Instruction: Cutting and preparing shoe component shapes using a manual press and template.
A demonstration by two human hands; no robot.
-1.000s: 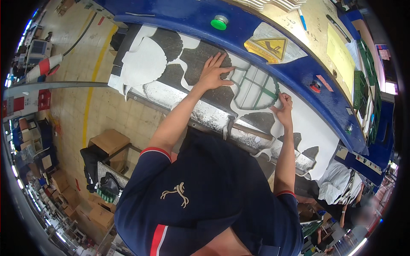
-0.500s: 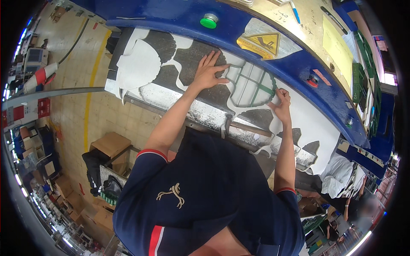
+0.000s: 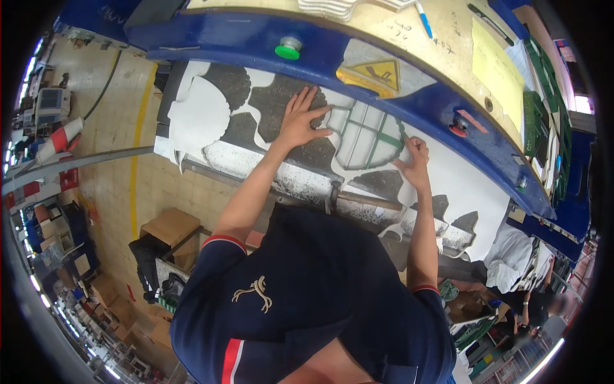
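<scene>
A green-framed cutting die (image 3: 376, 138) with crossbars and a scalloped right edge lies on a white sheet (image 3: 470, 185). My left hand (image 3: 299, 121) rests flat with spread fingers on the dark cutting surface (image 3: 272, 96), its thumb and index finger reaching the die's left edge. At the die's right edge, my right hand (image 3: 414, 163) has curled fingers and its thumb against the rim; the exact contact is partly hidden. Cut-out gaps in the sheet expose the dark surface on both sides of the die. White cut pieces (image 3: 198, 115) lie at the left end.
Beyond the sheet runs a blue machine beam (image 3: 224, 40) with a green button (image 3: 288, 48), a red button (image 3: 458, 126) and a yellow warning sign (image 3: 377, 73). On its top lie papers (image 3: 499, 64) and a blue pen (image 3: 423, 19). Cardboard boxes (image 3: 169, 227) stand at lower left.
The view has shifted, so the bench appears lower and farther left. Both hands remain at the die's two sides, with little visible change against it.
</scene>
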